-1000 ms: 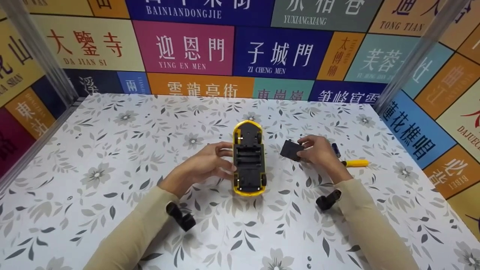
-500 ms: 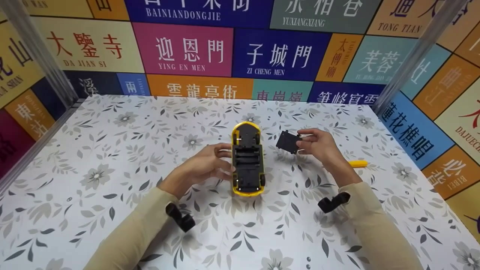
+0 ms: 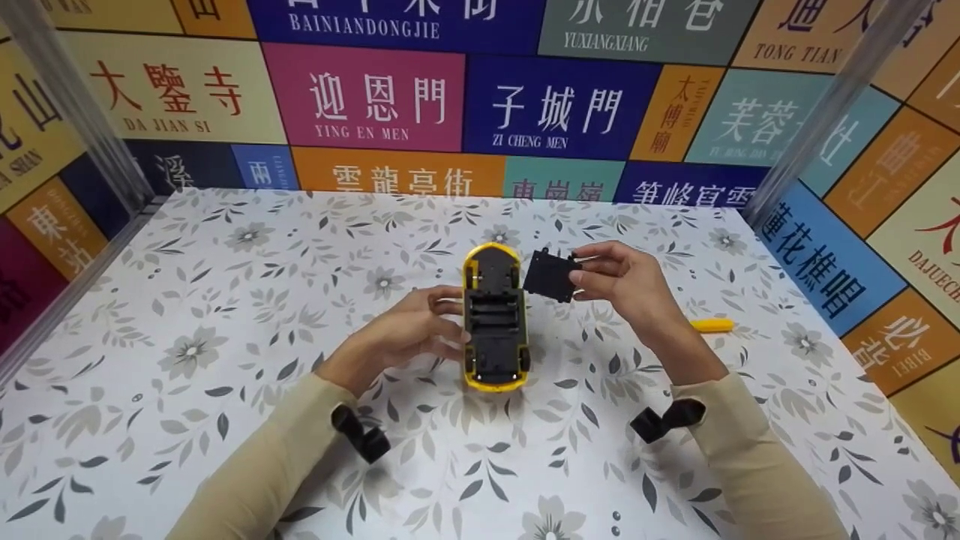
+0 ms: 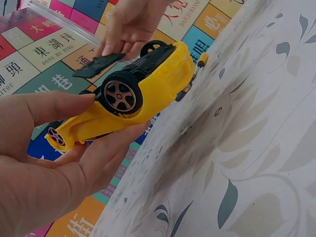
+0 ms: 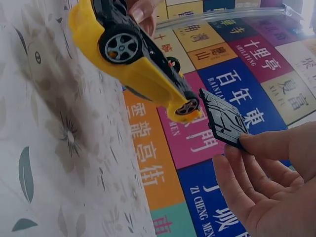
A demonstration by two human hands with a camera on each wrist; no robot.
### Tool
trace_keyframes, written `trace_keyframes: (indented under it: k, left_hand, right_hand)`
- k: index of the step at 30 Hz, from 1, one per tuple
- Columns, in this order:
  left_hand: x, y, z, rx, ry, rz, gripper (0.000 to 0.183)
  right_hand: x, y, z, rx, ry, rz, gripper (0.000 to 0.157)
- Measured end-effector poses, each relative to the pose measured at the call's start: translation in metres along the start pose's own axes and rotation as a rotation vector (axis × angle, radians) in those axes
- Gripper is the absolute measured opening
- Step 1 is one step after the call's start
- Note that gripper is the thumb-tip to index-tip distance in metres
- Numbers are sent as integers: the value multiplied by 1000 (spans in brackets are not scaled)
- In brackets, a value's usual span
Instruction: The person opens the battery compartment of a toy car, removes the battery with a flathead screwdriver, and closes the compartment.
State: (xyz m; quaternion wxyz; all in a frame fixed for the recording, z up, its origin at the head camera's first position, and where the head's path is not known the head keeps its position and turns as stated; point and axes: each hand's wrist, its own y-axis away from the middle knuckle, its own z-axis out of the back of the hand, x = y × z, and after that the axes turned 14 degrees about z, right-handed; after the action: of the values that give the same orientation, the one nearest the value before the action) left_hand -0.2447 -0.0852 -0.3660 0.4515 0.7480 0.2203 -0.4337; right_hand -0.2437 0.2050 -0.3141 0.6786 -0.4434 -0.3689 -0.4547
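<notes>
A yellow toy car (image 3: pixel 496 360) is held upside down over the table, its black underside facing up with an uncovered battery compartment (image 3: pixel 495 315) in the middle. My left hand (image 3: pixel 416 326) grips it from the left side; in the left wrist view the thumb lies by a wheel (image 4: pixel 120 95) and the fingers support the yellow body. Just right of the car, my right hand (image 3: pixel 626 285) pinches a black battery cover (image 3: pixel 551 276) by its right edge. Small tabs stick out along the cover's edges, and the right wrist view shows the cover's (image 5: pixel 224 118) ridged face.
A yellow screwdriver handle (image 3: pixel 711 325) lies on the floral tablecloth (image 3: pixel 300 465) beyond the right forearm, partly hidden by it. Panels with printed place names (image 3: pixel 367 97) stand behind and beside the table. Each sleeve carries a black wrist camera mount (image 3: pixel 361 435).
My right hand has lifted the battery cover and brought it left, close beside the car. The forearm now hides the dark battery-like cylinder by the screwdriver. My left hand and the car stay nearly still.
</notes>
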Motion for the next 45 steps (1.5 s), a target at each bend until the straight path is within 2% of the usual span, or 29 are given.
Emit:
trace_keyframes:
  k: [7, 12, 20, 30, 39, 45]
  left_hand:
    - [-1, 1, -1, -5, 0, 1, 74]
    - [-1, 2, -1, 1, -8, -3, 74]
    - [-1, 2, 0, 20, -8, -14, 75]
    - [-3, 2, -1, 0, -28, 8, 74]
    - [-4, 3, 0, -5, -30, 26, 75]
    - [-3, 2, 0, 6, -26, 9, 75]
  right_hand:
    - [16, 6, -13, 40, 3, 30, 37]
    - [20, 8, -23, 53, 11, 48, 36]
    - [14, 6, -39, 100, 0, 113, 33]
    - [8, 6, -55, 136, 57, 112, 27]
    - [6, 6, -60, 106, 72, 113, 25]
    - [4, 8, -60, 121, 70, 126, 24]
